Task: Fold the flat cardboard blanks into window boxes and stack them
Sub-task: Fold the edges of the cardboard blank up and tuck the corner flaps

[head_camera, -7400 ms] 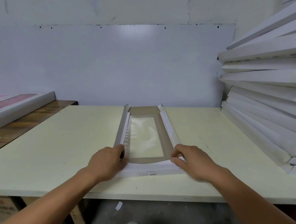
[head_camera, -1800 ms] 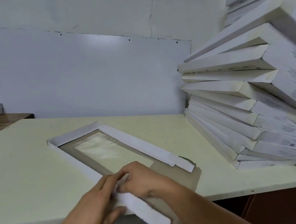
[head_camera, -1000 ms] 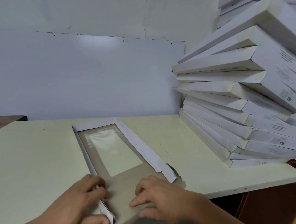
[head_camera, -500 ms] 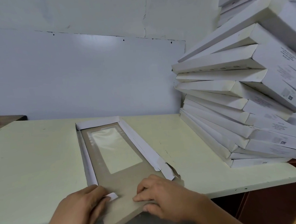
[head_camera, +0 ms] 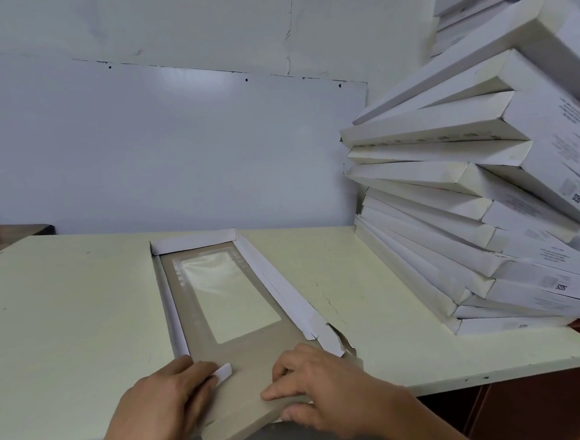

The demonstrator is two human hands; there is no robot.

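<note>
A half-folded cardboard blank lies brown side up on the cream table, its clear window in the middle. The far end flap and both long side walls are folded in; the near end hangs over the table's front edge. My left hand presses the near left corner and pinches a small white tab. My right hand grips the near end, fingers on top and thumb under the edge.
A tall, leaning stack of finished white boxes fills the table's right side against the wall. A white board covers the wall behind. A brown wooden table shows at far left.
The blank has slid slightly toward me, its near end further over the edge. My left hand now pinches the small white tab; my right hand has curled round the near edge.
</note>
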